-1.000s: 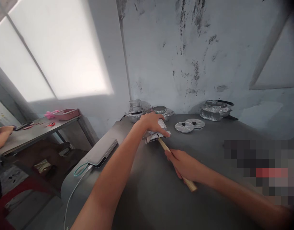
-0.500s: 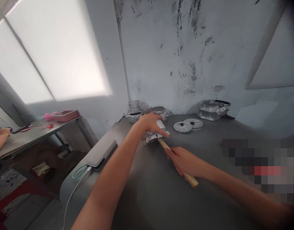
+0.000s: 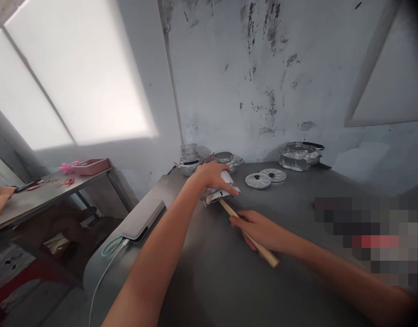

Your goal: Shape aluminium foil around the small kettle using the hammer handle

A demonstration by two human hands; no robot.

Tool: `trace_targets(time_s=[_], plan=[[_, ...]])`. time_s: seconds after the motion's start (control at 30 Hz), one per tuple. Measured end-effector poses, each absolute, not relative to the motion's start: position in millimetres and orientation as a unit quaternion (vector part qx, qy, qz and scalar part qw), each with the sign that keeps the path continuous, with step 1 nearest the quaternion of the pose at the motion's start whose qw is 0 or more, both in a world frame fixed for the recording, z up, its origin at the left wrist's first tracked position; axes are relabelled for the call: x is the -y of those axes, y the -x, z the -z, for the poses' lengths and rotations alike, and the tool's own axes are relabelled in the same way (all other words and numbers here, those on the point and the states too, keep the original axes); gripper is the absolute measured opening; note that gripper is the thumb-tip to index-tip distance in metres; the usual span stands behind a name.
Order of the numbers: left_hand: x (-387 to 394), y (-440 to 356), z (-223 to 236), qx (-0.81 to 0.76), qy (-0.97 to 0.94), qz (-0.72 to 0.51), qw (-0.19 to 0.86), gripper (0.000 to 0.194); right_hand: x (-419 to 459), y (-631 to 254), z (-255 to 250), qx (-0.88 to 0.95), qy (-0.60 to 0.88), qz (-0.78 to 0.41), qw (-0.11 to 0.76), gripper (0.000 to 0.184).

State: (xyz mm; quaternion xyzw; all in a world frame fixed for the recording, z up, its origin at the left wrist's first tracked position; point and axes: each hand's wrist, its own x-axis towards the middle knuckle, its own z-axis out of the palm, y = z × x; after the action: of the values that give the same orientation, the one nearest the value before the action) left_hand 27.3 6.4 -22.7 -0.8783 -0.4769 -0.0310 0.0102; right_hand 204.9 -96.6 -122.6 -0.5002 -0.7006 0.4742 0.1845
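Spread wide, the left hand (image 3: 213,175) covers a silvery bundle (image 3: 215,195) on the table (image 3: 209,281); whether it grips, I cannot tell. At the bundle's five o'clock, the right hand (image 3: 256,227) clasps a wooden stick (image 3: 268,257) reaching it; two lids (image 3: 258,181) lie toward three, a grey device (image 3: 144,219) at eight.

Left forearm (image 3: 169,238): bare, stretched forward
Left hand (image 3: 213,175): knuckles up, thumb and forefinger in wide clasp
Right forearm (image 3: 334,265): bare, angled inward
Right hand (image 3: 259,229): curled closed

No legible txt, nos., labels, brands or signs on anything in view.
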Motion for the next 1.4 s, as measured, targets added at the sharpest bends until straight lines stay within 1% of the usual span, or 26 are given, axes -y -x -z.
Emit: trace_targets(time_s=[0.13, 0.2, 0.33, 0.43, 0.53, 0.77, 0.9, 1.1, 1.27, 1.4], plan=[[-6, -28, 23, 0.480, 0.877, 0.028, 0.012, 0.096, 101, -200, 116, 0.618, 0.486, -0.579, 0.215, 0.039], [-6, -28, 23, 0.480, 0.876, 0.031, 0.015, 0.098, 104, -196, 113, 0.593, 0.479, -0.602, 0.238, 0.038], [-7, -27, 23, 0.476, 0.879, 0.032, 0.010, 0.098, 106, -192, 114, 0.614, 0.475, -0.573, 0.264, 0.039], [-8, -28, 23, 0.481, 0.876, 0.028, 0.005, 0.097, 105, -193, 116, 0.626, 0.498, -0.552, 0.237, 0.039], [-7, -28, 23, 0.482, 0.875, 0.029, 0.005, 0.096, 104, -194, 117, 0.608, 0.520, -0.557, 0.221, 0.041], [-5, -28, 22, 0.482, 0.875, 0.026, 0.011, 0.097, 105, -193, 113, 0.602, 0.508, -0.565, 0.243, 0.043], [-5, -28, 22, 0.481, 0.876, 0.033, 0.017, 0.097, 106, -195, 110, 0.594, 0.514, -0.578, 0.222, 0.044], [-5, -28, 22, 0.483, 0.875, 0.032, 0.015, 0.098, 106, -196, 108, 0.587, 0.514, -0.572, 0.254, 0.044], [-6, -28, 23, 0.478, 0.877, 0.044, 0.030, 0.100, 107, -195, 105, 0.568, 0.529, -0.579, 0.249, 0.044], [-5, -28, 23, 0.476, 0.879, 0.034, 0.019, 0.101, 108, -195, 102, 0.570, 0.530, -0.576, 0.250, 0.044]])
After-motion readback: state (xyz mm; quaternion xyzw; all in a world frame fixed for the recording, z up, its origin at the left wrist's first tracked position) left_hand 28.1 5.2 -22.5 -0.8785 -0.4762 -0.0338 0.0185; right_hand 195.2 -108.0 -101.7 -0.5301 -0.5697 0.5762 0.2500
